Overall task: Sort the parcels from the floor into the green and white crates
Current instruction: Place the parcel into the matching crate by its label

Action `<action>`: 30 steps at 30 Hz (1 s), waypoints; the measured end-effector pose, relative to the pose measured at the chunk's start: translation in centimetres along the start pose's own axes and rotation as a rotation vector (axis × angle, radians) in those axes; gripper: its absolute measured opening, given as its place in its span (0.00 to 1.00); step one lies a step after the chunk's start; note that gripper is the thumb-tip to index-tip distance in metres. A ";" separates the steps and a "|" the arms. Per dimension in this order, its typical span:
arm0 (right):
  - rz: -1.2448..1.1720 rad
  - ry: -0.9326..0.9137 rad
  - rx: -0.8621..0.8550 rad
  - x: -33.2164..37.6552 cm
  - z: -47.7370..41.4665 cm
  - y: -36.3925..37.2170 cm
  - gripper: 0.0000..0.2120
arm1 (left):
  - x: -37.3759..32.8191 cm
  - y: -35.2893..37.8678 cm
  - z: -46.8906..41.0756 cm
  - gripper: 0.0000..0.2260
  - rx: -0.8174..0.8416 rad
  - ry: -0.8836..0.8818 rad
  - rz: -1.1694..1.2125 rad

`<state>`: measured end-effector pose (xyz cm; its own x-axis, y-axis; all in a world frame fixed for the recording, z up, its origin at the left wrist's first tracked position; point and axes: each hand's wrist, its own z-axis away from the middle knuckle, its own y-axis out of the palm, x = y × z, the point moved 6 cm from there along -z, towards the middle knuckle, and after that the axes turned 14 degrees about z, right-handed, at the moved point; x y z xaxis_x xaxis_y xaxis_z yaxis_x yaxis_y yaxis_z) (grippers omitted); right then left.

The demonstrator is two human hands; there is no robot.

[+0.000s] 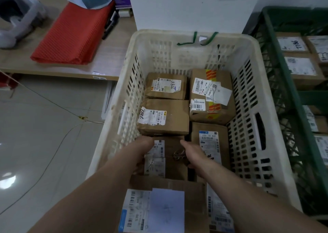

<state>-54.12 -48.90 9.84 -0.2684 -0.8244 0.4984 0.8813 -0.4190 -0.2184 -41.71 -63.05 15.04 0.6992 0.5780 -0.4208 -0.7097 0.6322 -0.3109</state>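
Both hands reached into the white crate (177, 34), the left hand (143, 150) and the right hand (194, 155) grasping opposite sides of 1 brown parcel (173, 163). Thumbs lay on top and fingers curled down its edges, probably to keep it level. It sat in the near row, just beside 4 labelled parcels (165, 119) packed label-up, likely for reading; the green crate (273, 55) stood to the right.
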 end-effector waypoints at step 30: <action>0.629 -0.202 -0.109 -0.2 6.6 0.3 0.27 | 2.6 0.4 3.6 0.24 0.097 0.392 -0.769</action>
<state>-51.27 -46.31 15.18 0.3718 -0.8409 0.3933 0.7985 0.0735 -0.5975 -39.88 -59.46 16.85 0.8889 -0.2363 -0.3923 -0.0289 0.8260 -0.5629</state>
